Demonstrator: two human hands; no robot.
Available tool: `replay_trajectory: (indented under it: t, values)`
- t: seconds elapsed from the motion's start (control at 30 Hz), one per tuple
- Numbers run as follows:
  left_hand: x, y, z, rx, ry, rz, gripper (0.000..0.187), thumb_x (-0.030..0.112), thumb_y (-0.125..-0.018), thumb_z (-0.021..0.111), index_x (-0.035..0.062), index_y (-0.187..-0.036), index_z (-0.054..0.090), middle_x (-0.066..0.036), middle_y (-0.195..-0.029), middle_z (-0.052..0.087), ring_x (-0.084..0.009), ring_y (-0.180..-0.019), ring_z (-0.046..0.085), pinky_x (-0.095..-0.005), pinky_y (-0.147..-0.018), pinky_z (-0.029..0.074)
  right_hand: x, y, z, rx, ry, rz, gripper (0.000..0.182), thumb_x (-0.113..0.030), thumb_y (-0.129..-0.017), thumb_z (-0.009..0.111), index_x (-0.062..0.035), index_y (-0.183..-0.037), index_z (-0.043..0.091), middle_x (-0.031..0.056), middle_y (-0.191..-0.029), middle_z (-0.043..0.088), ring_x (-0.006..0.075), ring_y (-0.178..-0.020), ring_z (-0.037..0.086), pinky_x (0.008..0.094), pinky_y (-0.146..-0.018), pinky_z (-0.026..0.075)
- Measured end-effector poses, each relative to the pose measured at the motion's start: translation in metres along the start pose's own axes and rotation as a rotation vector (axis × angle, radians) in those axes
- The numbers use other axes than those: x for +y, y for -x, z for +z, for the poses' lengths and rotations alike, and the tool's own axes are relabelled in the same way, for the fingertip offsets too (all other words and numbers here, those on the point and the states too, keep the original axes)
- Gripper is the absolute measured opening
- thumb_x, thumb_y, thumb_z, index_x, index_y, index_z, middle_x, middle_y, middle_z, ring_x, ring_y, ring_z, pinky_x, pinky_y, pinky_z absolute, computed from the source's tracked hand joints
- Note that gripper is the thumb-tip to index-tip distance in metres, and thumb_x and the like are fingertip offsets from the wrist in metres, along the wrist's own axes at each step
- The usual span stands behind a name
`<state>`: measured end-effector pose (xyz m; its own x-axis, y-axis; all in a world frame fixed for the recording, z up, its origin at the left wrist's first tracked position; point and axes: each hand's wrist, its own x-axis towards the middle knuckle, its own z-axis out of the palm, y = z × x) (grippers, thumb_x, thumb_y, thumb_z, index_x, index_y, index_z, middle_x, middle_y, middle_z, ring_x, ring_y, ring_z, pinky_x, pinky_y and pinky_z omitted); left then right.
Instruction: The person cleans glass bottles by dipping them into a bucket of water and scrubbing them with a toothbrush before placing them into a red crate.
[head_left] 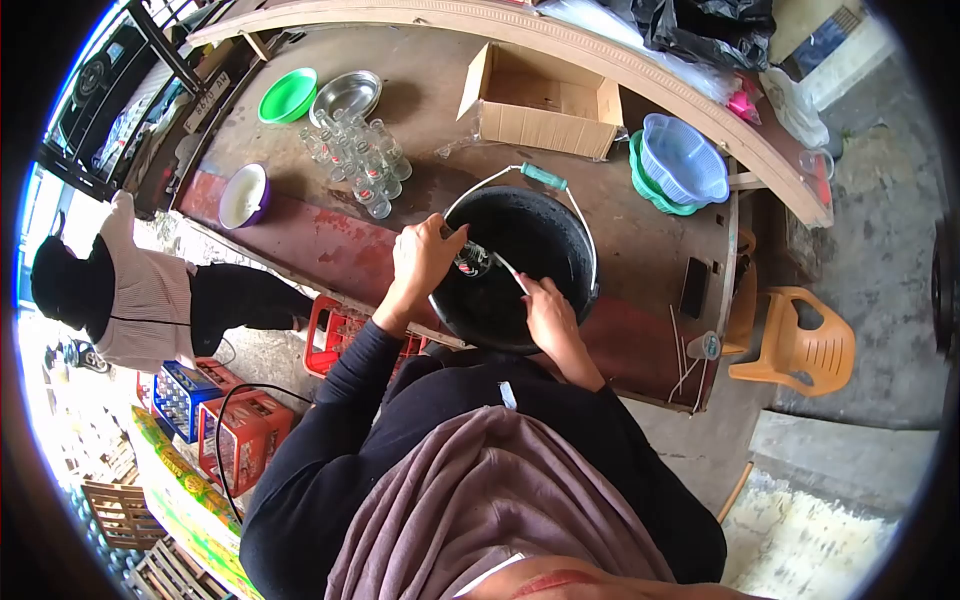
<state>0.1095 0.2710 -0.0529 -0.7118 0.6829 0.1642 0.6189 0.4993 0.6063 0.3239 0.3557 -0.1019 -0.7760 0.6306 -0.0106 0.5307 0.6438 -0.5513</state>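
Observation:
Over the black bucket (545, 225), my left hand (425, 258) is closed around a small glass bottle (472, 262) with red and white print. My right hand (552, 318) grips a thin, light-coloured stick-like tool (508, 268), whose upper end is close to the bottle; whether they touch I cannot tell. The bucket stands on the table with its wire handle and green grip (544, 176) at the far rim. Several similar glass bottles (365, 160) stand in a group to the left beyond the bucket.
Behind stand a green bowl (288, 96), a metal bowl (350, 92), a cardboard box (548, 122) and blue baskets (683, 160). A white-and-purple bowl (243, 197) is at left, a phone (693, 287) at right. A person (145, 280) stands left, near red crates (245, 435); an orange chair (800, 342) stands right.

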Motion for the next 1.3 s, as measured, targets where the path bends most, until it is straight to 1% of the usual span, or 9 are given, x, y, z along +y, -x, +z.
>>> replay_trajectory:
  t: [0.1,0.2,0.3,0.47,0.7,0.8,0.97,1.07,1.3]
  values:
    - [0.005,-0.007,-0.006,-0.028,0.015,0.016,0.037,0.034,-0.08,0.075,-0.0001,-0.075,0.063,-0.02,-0.064,0.062,-0.0357,-0.063,0.065,-0.0429,-0.06,0.049,-0.011,-0.003,-0.012,0.156,-0.08,-0.098,0.035,-0.007,-0.093,0.055,-0.0068,-0.128,0.059,0.0177,-0.1,0.06,0.0402,-0.084,0.065,0.0463,-0.071,0.054]
    - [0.004,-0.016,-0.016,-0.194,0.228,0.353,0.017,0.015,-0.08,0.074,0.0006,-0.083,0.065,-0.015,-0.08,0.065,-0.033,-0.073,0.066,-0.0389,-0.065,0.05,-0.02,-0.008,-0.013,0.245,-0.208,-0.194,0.032,-0.008,-0.093,0.056,-0.0086,-0.124,0.063,0.0172,-0.099,0.062,0.0396,-0.084,0.065,0.0462,-0.072,0.054]
    - [0.002,-0.026,-0.019,-0.279,0.275,0.576,0.014,0.013,-0.079,0.073,0.0015,-0.085,0.066,-0.012,-0.086,0.066,-0.0324,-0.075,0.065,-0.0393,-0.068,0.052,0.004,-0.016,-0.02,0.023,0.032,-0.053,0.028,-0.01,-0.092,0.059,-0.0089,-0.119,0.066,0.0174,-0.097,0.064,0.0396,-0.086,0.065,0.0462,-0.073,0.054]
    - [0.004,-0.041,-0.021,-0.493,0.24,0.78,0.012,-0.002,-0.075,0.066,0.0044,-0.085,0.068,-0.006,-0.092,0.066,-0.0279,-0.094,0.062,-0.0391,-0.086,0.049,0.0,-0.037,-0.038,0.098,-0.18,-0.06,0.025,-0.011,-0.091,0.059,-0.0125,-0.115,0.069,0.0122,-0.097,0.067,0.0361,-0.087,0.066,0.0454,-0.075,0.053]
    - [0.005,-0.065,-0.016,-0.577,0.32,0.947,0.017,-0.003,-0.074,0.067,0.0067,-0.087,0.069,-0.007,-0.094,0.067,-0.0279,-0.097,0.061,-0.0398,-0.088,0.047,0.029,-0.056,-0.034,-0.059,0.244,-0.142,0.024,-0.016,-0.095,0.056,-0.0129,-0.114,0.07,0.0111,-0.095,0.069,0.0285,-0.07,0.069,0.0382,-0.068,0.054]
    - [0.012,-0.068,-0.025,-0.476,0.326,0.861,0.016,0.001,-0.076,0.069,0.0039,-0.092,0.069,-0.01,-0.097,0.066,-0.0305,-0.092,0.063,-0.0392,-0.082,0.05,-0.005,-0.055,-0.046,-0.024,-0.154,0.048,0.026,-0.011,-0.092,0.056,-0.0125,-0.113,0.071,0.0121,-0.097,0.069,0.0341,-0.091,0.067,0.0448,-0.079,0.053]
    - [0.007,-0.071,-0.034,-0.199,0.296,0.77,0.015,0.011,-0.082,0.071,0.001,-0.094,0.067,-0.012,-0.086,0.065,-0.0276,-0.073,0.067,-0.0368,-0.066,0.053,0.008,-0.041,-0.035,-0.088,0.182,0.089,0.027,-0.008,-0.092,0.056,-0.0108,-0.116,0.069,0.0152,-0.103,0.067,0.0372,-0.095,0.065,0.0465,-0.08,0.053]
    - [-0.002,-0.059,-0.032,-0.082,0.403,0.487,0.017,0.013,-0.085,0.07,-0.0019,-0.086,0.062,-0.01,-0.076,0.06,-0.0166,-0.049,0.062,-0.0317,-0.048,0.048,0.002,-0.033,-0.029,0.173,0.003,-0.007,0.027,-0.008,-0.092,0.058,-0.0105,-0.117,0.068,0.0163,-0.102,0.066,0.039,-0.095,0.064,0.0462,-0.082,0.052]
    - [-0.02,-0.026,-0.038,-0.017,0.592,0.017,0.021,0.013,-0.087,0.071,-0.0041,-0.084,0.058,-0.011,-0.072,0.061,-0.0162,-0.049,0.063,-0.0301,-0.042,0.047,-0.007,-0.019,-0.017,0.142,0.027,0.198,0.027,-0.009,-0.093,0.057,-0.0069,-0.119,0.065,0.018,-0.102,0.065,0.0403,-0.096,0.062,0.0474,-0.083,0.051]
